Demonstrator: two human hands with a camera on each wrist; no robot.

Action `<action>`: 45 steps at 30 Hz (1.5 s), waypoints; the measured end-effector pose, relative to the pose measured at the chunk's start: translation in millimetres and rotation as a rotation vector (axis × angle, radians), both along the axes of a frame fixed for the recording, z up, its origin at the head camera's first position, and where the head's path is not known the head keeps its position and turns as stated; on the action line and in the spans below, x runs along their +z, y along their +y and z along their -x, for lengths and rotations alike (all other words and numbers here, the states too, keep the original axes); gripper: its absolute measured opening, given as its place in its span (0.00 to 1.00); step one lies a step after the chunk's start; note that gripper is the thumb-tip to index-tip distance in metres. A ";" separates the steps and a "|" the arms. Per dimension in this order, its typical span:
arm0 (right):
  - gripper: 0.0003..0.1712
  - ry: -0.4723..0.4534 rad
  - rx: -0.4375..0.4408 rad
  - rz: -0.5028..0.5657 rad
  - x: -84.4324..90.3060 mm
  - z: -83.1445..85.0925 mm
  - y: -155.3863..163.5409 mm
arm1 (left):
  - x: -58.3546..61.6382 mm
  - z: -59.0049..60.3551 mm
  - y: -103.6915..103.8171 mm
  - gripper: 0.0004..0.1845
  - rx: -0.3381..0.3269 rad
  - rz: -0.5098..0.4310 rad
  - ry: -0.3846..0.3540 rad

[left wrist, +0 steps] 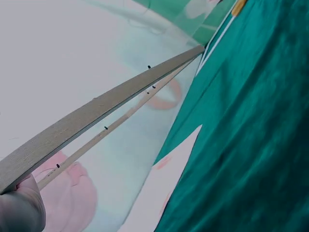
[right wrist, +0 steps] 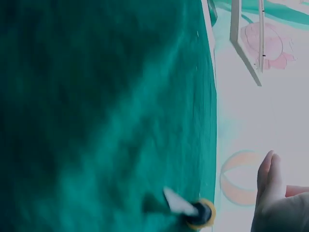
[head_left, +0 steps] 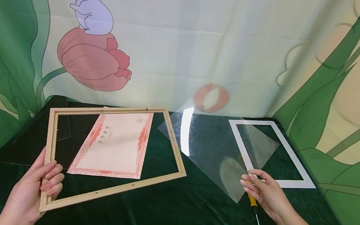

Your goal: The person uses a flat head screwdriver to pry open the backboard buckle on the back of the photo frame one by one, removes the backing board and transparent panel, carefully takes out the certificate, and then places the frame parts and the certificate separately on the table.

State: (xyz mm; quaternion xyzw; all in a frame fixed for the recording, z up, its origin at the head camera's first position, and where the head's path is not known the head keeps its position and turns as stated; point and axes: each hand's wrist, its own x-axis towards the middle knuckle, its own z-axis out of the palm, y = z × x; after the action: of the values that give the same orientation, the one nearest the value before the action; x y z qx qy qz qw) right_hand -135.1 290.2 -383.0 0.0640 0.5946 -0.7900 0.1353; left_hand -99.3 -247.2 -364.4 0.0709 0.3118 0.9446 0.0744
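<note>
My left hand (head_left: pixel 33 186) grips the left side of a light wooden picture frame (head_left: pixel 115 190), raised and tilted in front of me. Its thumb lies on the near face, and small dark pins show along the wood. At the right, my right hand (head_left: pixel 268 197) pinches the right edge of a clear plastic sheet (head_left: pixel 210 153), which is held slanting and shines with a bright reflection. Below that hand lies a screwdriver (head_left: pixel 253 201) with a yellow handle and flat tip. A white and red certificate (head_left: pixel 115 143) is seen through the wooden frame.
A white mat border (head_left: pixel 286 155) lies at the right on the dark green cloth (head_left: pixel 173 202). Black backing board (head_left: pixel 24 147) lies at the left, partly behind the wooden frame. A printed curtain (head_left: pixel 250 54) hangs along the back.
</note>
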 end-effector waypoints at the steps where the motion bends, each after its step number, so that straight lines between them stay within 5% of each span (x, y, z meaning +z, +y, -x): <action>1: 0.10 0.002 -0.006 0.010 -1.0 -0.9 -1.8 | 1.0 -0.5 -2.5 0.25 0.019 0.009 0.022; 7: 0.08 0.041 -0.023 0.067 -8.0 -4.4 -11.3 | 7.9 -4.2 -9.8 0.26 0.114 0.077 0.135; 14: 0.11 -0.007 -0.091 0.026 -10.9 -2.8 -21.0 | 10.7 -7.4 -15.1 0.25 0.202 0.104 0.134; 27: 0.25 -0.075 -0.176 0.029 -12.2 -1.4 -37.2 | 5.1 -4.3 -5.8 0.25 0.094 -0.002 0.132; 36: 0.37 -0.136 -0.144 0.067 -6.5 1.5 -52.6 | 5.9 -2.5 4.0 0.25 0.068 0.000 0.101; 45: 0.23 -0.223 -0.099 0.017 -10.9 5.3 -61.2 | 5.2 -1.9 6.6 0.26 0.074 0.043 0.040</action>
State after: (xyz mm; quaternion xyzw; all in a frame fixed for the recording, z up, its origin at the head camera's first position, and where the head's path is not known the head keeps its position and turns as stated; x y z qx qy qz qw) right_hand -140.5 229.0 -393.9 0.1795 0.5654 -0.7886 0.1619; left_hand -97.4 -240.6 -359.2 0.0769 0.3359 0.9381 0.0349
